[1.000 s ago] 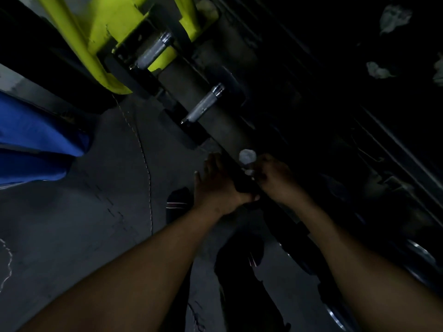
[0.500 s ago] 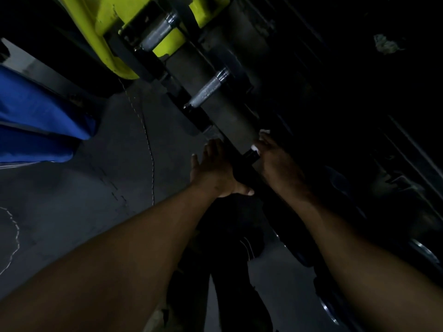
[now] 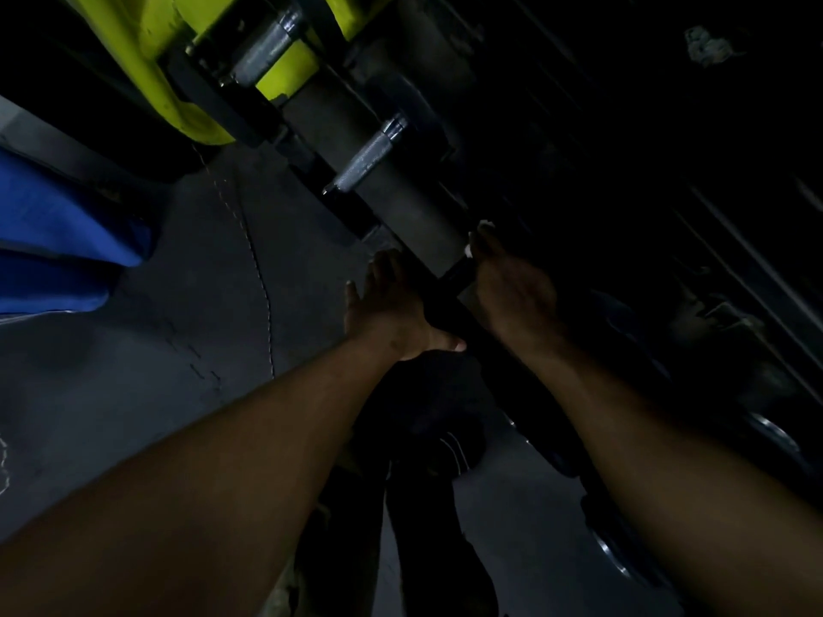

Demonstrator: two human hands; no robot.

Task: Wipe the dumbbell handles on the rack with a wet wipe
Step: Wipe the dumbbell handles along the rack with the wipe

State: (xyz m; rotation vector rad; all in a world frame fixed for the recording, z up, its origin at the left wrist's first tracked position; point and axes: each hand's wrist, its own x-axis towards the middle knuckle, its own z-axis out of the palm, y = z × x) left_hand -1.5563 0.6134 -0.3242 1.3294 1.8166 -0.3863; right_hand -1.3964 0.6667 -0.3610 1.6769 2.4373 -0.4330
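Note:
Two knurled steel dumbbell handles (image 3: 365,160) (image 3: 267,44) lie across the dark rack rail (image 3: 414,216) at upper centre. Nearer me sits a black dumbbell (image 3: 445,300) between my hands. My left hand (image 3: 392,305) rests flat against its near end, fingers straight and thumb spread under it. My right hand (image 3: 512,291) curls over that dumbbell's handle, gripping a white wet wipe (image 3: 485,225). Only small white edges of the wipe show past my fingers, and the handle beneath is hidden.
A yellow frame (image 3: 147,51) stands at the upper left and a blue pad (image 3: 58,242) at the left edge. Grey rubber floor (image 3: 178,349) lies left of the rack. More dumbbells (image 3: 623,558) sit in deep shadow at the lower right. My legs are below.
The view has shifted up along the rack. My right hand has slid forward over the handle, so less of the wipe shows now. My left hand stays against the dumbbell's end.

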